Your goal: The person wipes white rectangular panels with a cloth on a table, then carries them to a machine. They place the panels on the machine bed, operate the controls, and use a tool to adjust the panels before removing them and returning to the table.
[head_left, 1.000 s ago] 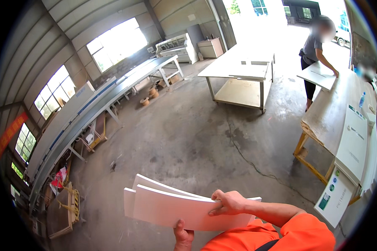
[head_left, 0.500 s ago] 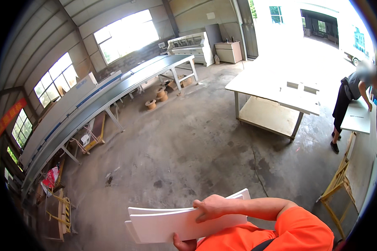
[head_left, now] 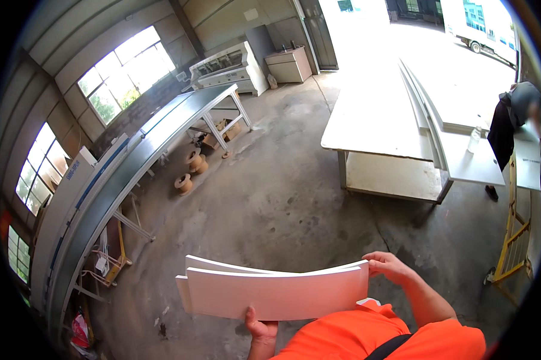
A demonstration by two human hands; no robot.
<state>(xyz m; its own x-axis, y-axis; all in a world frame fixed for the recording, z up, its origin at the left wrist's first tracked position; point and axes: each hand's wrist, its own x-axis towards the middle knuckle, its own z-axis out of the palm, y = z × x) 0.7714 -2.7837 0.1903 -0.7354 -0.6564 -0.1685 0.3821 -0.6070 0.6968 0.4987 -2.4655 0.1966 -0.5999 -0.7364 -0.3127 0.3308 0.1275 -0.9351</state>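
In front of me is a small stack of white boards [head_left: 276,295], long and narrow, held on edge and slightly fanned at the left. My left hand [head_left: 260,324] grips them from below, thumb on the near face; its other fingers are hidden behind the boards. At their upper right corner, my right hand [head_left: 390,267] has its fingers closed on the end of the boards.
A white worktable [head_left: 372,129] with a lower shelf stands ahead right, bearing long boards [head_left: 423,120] and a clear bottle [head_left: 474,141]. Another person [head_left: 505,129] bends over at far right, near a yellow trestle [head_left: 513,234]. A long conveyor [head_left: 120,186] runs along the left; spools [head_left: 183,184] lie beside it.
My right hand has slid from the boards' top middle to their right end. The boards sit more level. My view has turned right, bringing more of the worktable and its long boards into sight.
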